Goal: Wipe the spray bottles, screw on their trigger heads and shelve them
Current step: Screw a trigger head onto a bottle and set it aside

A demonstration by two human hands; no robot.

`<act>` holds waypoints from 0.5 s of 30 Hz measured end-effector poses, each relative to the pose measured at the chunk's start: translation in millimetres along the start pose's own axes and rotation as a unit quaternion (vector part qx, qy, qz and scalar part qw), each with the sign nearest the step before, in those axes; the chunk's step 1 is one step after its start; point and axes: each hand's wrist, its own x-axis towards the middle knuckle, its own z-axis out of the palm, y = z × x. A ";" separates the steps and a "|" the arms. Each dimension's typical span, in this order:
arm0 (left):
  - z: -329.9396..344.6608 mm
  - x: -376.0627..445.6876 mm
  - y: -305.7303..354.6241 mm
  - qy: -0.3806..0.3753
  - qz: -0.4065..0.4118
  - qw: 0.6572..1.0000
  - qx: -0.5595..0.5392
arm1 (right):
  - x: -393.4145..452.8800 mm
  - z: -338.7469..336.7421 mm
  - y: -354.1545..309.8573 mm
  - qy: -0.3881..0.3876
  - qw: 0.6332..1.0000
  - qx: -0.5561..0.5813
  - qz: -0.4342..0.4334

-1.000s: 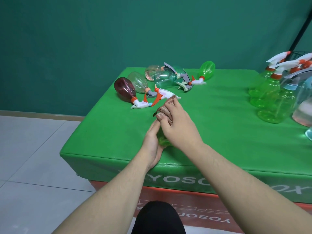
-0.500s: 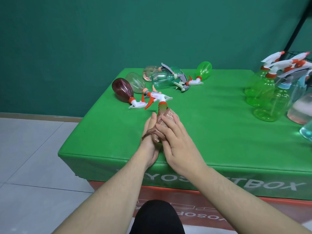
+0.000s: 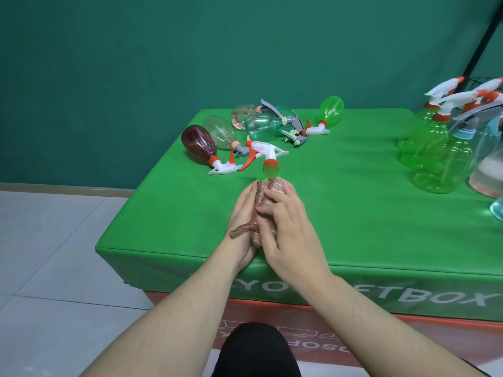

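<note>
Green bench (image 3: 353, 213), green spray bottle (image 3: 270, 170) near its front edge, seemingly cradled in left hand (image 3: 242, 227), right hand (image 3: 285, 235) with fingers curled, pressing brown cloth (image 3: 265, 202) around it, white trigger head (image 3: 268, 152) pointing toward far edge.

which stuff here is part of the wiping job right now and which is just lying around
In the job:
- green bottle, trigger head on, held between both hands
- brown cloth, wrapped round it
- left hand
- right hand

Lying about:
- dark red bottle and the others on their sides
- upright green bottles at the right
- green table
</note>
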 end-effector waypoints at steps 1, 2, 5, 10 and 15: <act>0.3 0.4 -0.6 0.000 0.003 1.000 0.002 | 4.0 1.1 1.9 0.008 1.000 -0.005 -0.001; 0.0 1.7 -1.7 0.003 0.003 1.000 0.006 | 8.5 1.1 2.7 0.012 1.000 -0.006 0.001; 0.8 3.9 -2.6 0.000 0.002 1.000 0.017 | 23.0 -3.0 1.4 -0.003 1.000 0.015 0.021; -0.5 6.8 -4.3 0.002 -0.005 0.999 0.043 | 48.5 -17.3 1.8 -0.061 0.991 0.063 0.105; 0.6 5.8 -3.2 0.012 -0.003 1.000 0.006 | 66.7 -15.7 1.8 -0.111 0.987 0.018 0.117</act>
